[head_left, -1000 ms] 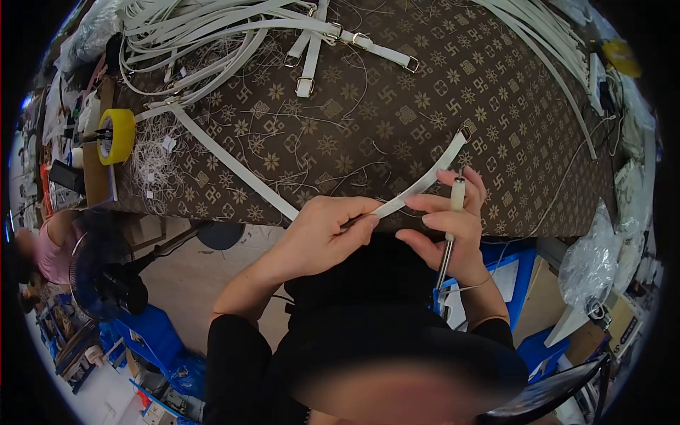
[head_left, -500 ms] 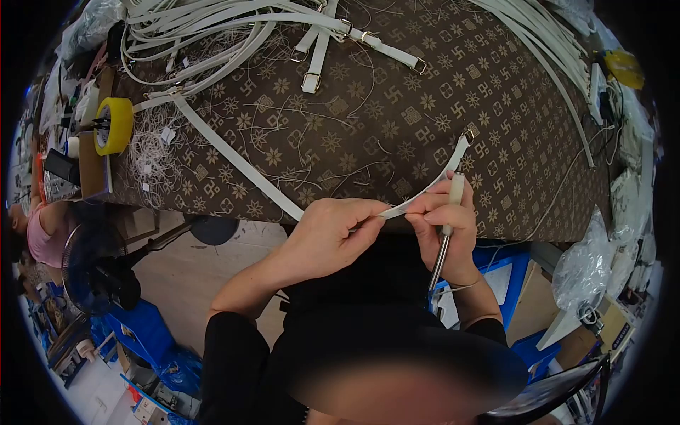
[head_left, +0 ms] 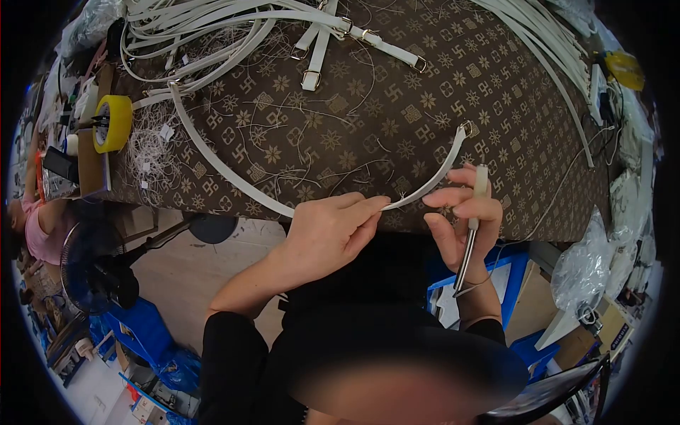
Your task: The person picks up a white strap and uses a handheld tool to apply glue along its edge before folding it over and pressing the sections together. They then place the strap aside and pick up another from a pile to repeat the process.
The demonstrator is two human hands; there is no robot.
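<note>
My left hand (head_left: 329,234) pinches a white strap (head_left: 230,176) at the table's front edge, thumb against fingers. From there the strap curves up left to a buckle and up right to a metal buckle (head_left: 464,129). Short loose threads stick up from it just right of my fingers. My right hand (head_left: 471,212), to the right of the strap, holds a slim pen-like tool (head_left: 470,244) with a pale handle and metal shaft. Its thumb and index finger are spread apart, off the strap. A thin cord passes close to the wrist.
A brown patterned cloth (head_left: 397,106) covers the table. Piled white straps (head_left: 205,25) with buckles lie at the back left, more straps (head_left: 538,42) at the back right. Yellow tape (head_left: 113,124) and tangled thread (head_left: 152,152) sit left. A fan (head_left: 99,269) stands below; a person (head_left: 46,230) is beyond.
My right hand has let go of the strap and moved right with the tool. The strap's left length now bows in a curve, and the loose threads show.
</note>
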